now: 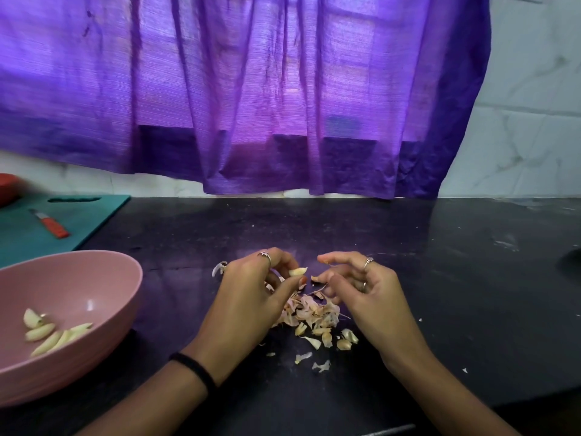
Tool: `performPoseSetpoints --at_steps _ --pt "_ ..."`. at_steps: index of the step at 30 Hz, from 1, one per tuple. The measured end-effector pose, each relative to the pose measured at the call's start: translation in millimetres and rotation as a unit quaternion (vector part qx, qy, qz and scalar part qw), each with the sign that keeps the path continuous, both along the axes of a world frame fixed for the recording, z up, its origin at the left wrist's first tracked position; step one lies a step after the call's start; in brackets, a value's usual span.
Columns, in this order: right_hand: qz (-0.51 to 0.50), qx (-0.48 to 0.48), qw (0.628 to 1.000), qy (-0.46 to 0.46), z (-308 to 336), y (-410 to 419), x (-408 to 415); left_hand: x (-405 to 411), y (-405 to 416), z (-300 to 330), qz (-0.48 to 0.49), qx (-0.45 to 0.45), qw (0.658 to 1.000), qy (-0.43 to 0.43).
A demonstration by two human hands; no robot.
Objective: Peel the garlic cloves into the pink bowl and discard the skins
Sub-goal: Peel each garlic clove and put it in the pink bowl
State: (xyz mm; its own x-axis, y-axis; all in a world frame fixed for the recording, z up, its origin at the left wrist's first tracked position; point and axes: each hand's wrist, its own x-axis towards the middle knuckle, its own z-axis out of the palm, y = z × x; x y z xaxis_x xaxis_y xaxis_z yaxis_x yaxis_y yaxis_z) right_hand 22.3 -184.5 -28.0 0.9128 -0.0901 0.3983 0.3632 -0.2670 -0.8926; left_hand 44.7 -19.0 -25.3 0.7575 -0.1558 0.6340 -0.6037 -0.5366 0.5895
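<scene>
Nearest the camera, both forearms reach in over a dark tabletop (456, 278); the left wrist carries a black band (195, 368). At lower left a pink bowl (103, 297) sits on the tabletop, holding several peeled garlic cloves (47, 333) on its near-left side. Between the two hands lies a heap of papery skins (314, 316), with loose scraps scattered toward the camera. The left hand (251, 297) pinches one peeled clove (297, 271) between thumb and forefinger, above the far edge of the heap. The right hand (367, 287) holds nothing that can be made out; its fingers are loosely curled, the forefinger extended toward the clove without touching it. Rings show on both hands. Farther back at left, a teal cutting board (88, 221) bears a small knife (50, 224) with an orange handle. A purple curtain (251, 89) hangs against the tiled wall behind.
</scene>
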Motion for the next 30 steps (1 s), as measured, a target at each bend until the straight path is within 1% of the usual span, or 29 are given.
performPoseSetpoints --at_steps 4,12,22,25,30 --pt "-0.027 -0.011 0.999 -0.021 0.3 0.3 1.2 -0.6 -0.2 0.6 -0.001 0.0 1.0 0.001" --pt "-0.047 -0.046 0.998 -0.026 -2.1 -1.4 5.1 -0.4 0.0 0.5 -0.002 0.001 1.0 0.003" --pt "-0.022 -0.016 1.0 -0.013 -1.9 -0.9 4.0 0.3 -0.1 -0.3 -0.003 0.002 1.0 0.009" --pt "-0.009 -0.019 1.0 -0.017 -1.8 -1.5 3.8 0.5 -0.3 -0.3 -0.005 0.0 1.0 0.011" --pt "-0.024 -0.039 0.999 -0.027 -2.1 -1.5 3.3 0.6 -0.5 -0.1 -0.006 0.001 1.0 0.007"
